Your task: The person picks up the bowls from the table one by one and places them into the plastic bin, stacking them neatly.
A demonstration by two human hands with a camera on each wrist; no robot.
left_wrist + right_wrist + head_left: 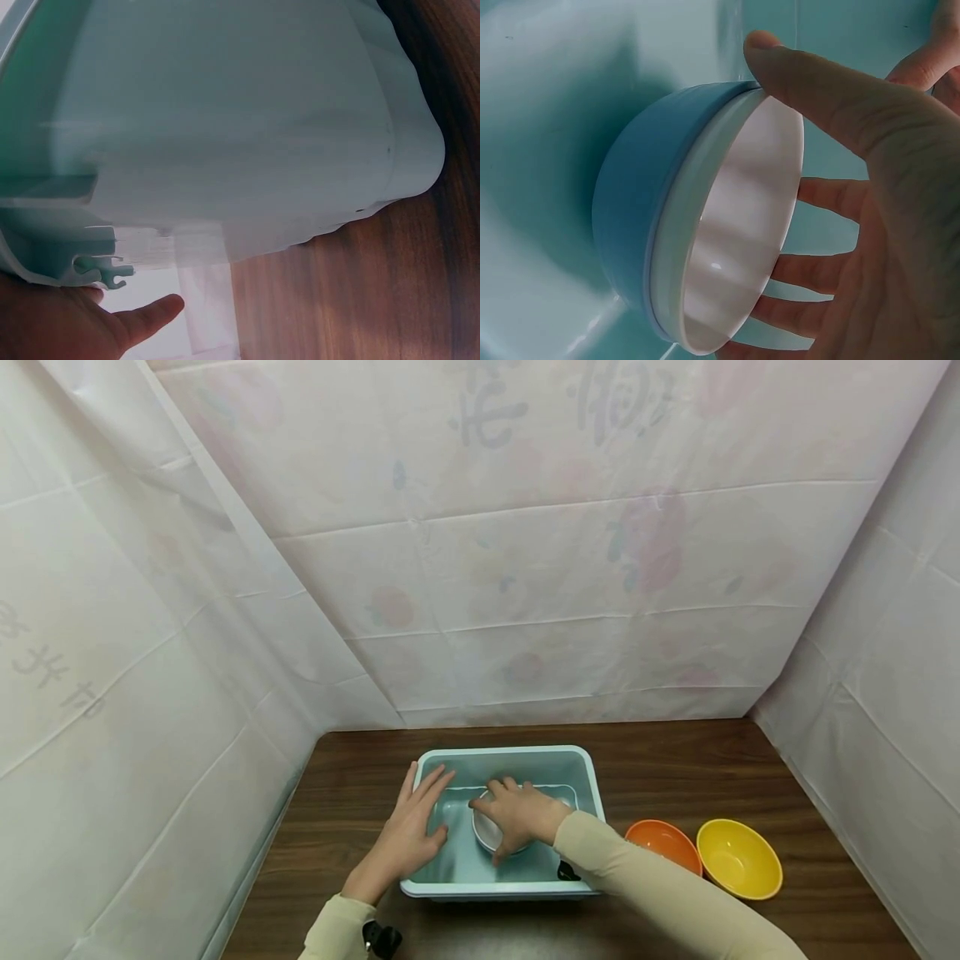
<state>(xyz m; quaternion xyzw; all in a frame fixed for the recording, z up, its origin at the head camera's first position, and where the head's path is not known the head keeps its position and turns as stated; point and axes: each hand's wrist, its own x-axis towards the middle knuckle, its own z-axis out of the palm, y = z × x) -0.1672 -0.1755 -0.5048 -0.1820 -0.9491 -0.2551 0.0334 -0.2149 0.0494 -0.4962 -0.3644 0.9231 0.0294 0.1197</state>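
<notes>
A pale teal basin stands on the table. Inside it sits a white bowl, nested in a blue bowl. My right hand reaches over and holds the white bowl, with the thumb at one side of the rim and the fingers spread round the other. In the right wrist view the fingertips go out of sight behind that rim. My left hand rests at the basin's left rim with fingers extended and thumb apart. The left wrist view shows the basin's outer wall and this hand's thumb.
An orange bowl and a yellow bowl stand side by side on the dark wooden table, right of the basin. My right sleeve passes in front of the orange one. White printed sheets enclose the table at the back and sides.
</notes>
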